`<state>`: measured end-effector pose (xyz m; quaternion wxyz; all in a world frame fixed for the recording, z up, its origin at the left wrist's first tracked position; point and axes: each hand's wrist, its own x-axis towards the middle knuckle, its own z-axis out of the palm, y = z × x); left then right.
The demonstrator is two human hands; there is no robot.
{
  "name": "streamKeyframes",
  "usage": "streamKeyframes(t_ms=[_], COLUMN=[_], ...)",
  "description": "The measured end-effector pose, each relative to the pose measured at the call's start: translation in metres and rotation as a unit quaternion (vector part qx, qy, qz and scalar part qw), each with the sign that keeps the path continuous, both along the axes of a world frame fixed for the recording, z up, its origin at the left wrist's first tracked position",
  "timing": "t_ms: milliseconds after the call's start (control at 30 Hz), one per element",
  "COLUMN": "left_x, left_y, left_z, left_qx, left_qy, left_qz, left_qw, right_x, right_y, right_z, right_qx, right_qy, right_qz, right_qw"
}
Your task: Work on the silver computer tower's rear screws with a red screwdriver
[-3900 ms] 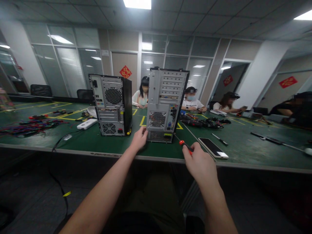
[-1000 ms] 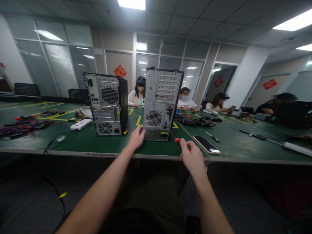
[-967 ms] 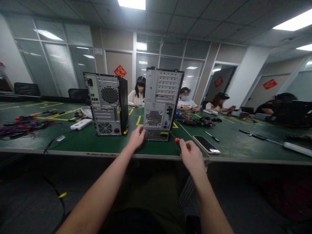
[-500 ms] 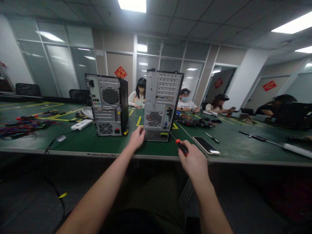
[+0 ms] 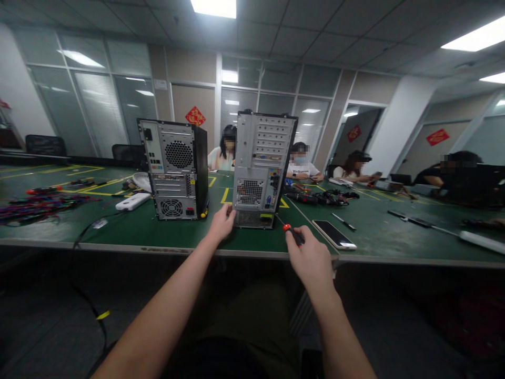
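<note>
Two computer towers stand upright with their back panels toward me: a taller grey tower (image 5: 252, 158) in the middle and a black-sided tower (image 5: 171, 173) to its left. My left hand (image 5: 223, 222) rests against the lower left edge of the taller tower, its fingers partly hidden there. In my right hand (image 5: 310, 252) is a red and black screwdriver (image 5: 292, 233), closed in the fingers. Its thin shaft points up and left, with the tip at the tower's lower right edge. Whether the tip touches a screw is too small to tell.
On the green table (image 5: 118, 231) lie a phone (image 5: 333, 235), a small pen-like tool (image 5: 343, 221), a white power strip (image 5: 133, 201), coloured cables (image 5: 39, 205) and black cables (image 5: 327, 197). Several people sit across the table.
My right hand has turned on the screwdriver, its fingers now further over the handle. My left hand and both towers have stayed in place.
</note>
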<state>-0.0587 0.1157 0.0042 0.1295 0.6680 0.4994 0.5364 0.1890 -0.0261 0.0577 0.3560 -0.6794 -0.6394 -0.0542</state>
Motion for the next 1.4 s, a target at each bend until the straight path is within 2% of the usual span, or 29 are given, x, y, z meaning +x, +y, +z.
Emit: streamKeyframes(t_ms=[133, 300, 400, 600, 767, 900, 1167, 1300, 1400], left_x=[0.000, 0.000, 0.000, 0.000, 0.000, 0.000, 0.000, 0.000, 0.000], left_y=[0.000, 0.000, 0.000, -0.001, -0.001, -0.002, -0.001, -0.001, 0.000], left_z=[0.000, -0.001, 0.000, 0.001, 0.001, 0.001, 0.001, 0.000, 0.000], left_qx=[-0.005, -0.002, -0.001, -0.005, -0.006, -0.008, -0.009, -0.005, -0.006], left_qy=[-0.003, 0.003, 0.003, 0.005, 0.007, 0.006, 0.002, -0.004, -0.006], left_qz=[0.000, 0.004, 0.006, 0.013, 0.014, 0.014, 0.005, 0.002, 0.004], left_qw=[1.000, 1.000, 1.000, 1.000, 1.000, 1.000, 1.000, 1.000, 1.000], right_x=[0.001, 0.003, 0.003, 0.008, 0.009, 0.004, -0.001, 0.002, 0.004], right_y=[0.002, 0.000, -0.003, -0.002, -0.001, 0.001, 0.004, 0.002, 0.002], right_z=[0.002, 0.003, 0.004, 0.003, 0.000, -0.001, -0.001, 0.001, -0.002], right_qx=[-0.015, -0.039, -0.058, 0.043, 0.044, 0.034, 0.029, 0.008, 0.033], right_qy=[0.074, 0.082, 0.048, -0.075, -0.121, -0.083, 0.095, 0.104, 0.075], right_qz=[-0.022, 0.014, 0.032, 0.044, 0.036, 0.018, -0.040, -0.019, 0.025], right_qw=[0.997, 0.996, 0.997, 0.995, 0.991, 0.996, 0.994, 0.994, 0.996])
